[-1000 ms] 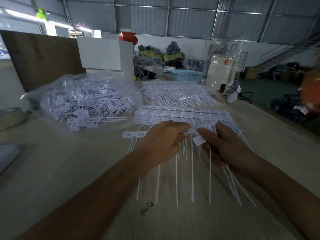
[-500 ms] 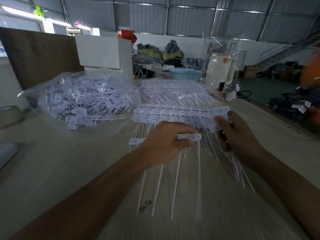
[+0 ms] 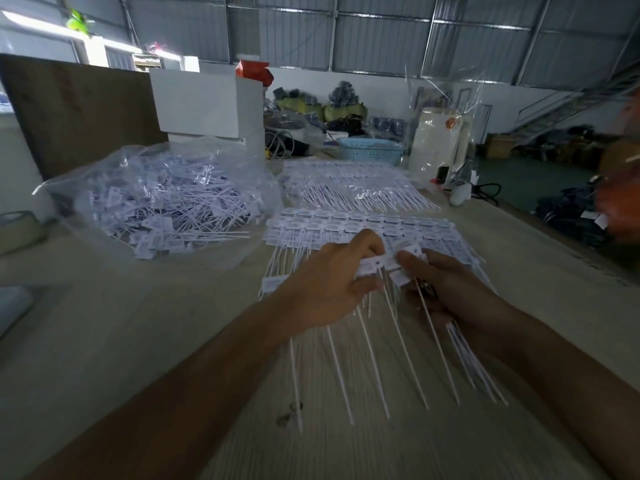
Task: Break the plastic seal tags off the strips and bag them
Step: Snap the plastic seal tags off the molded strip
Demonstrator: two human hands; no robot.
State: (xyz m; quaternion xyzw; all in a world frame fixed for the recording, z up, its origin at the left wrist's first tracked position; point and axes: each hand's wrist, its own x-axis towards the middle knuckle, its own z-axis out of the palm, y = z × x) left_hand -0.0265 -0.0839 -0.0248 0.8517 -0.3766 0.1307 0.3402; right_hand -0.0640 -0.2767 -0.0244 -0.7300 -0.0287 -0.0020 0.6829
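- Head view, centre: left hand (image 3: 332,289) and right hand (image 3: 446,289) close together over the tabletop (image 3: 145,327), both pinching one short strip of seal tags (image 3: 384,263) between thumb and fingers; long white tails hanging down and fanned toward the camera.
- Right hand also clutching a bundle of loose tags (image 3: 474,362), tails poking out below the wrist.
- Just behind the hands: flat stack of unbroken strips (image 3: 346,225) on the tabletop; a second stack (image 3: 353,188) farther back.
- Left of the stacks: clear plastic bag (image 3: 162,199), mouth open, heaped with separated tags.
- Back edge: white box (image 3: 204,102), blue basket (image 3: 370,150).
- Step judged: snapping single tags off the held strip; bagging not yet due.
- Next move likely calls for a bend or twist at the joint between neighbouring tags, pinch kept close to the break, then a carry left to the bag once the bundle is full.
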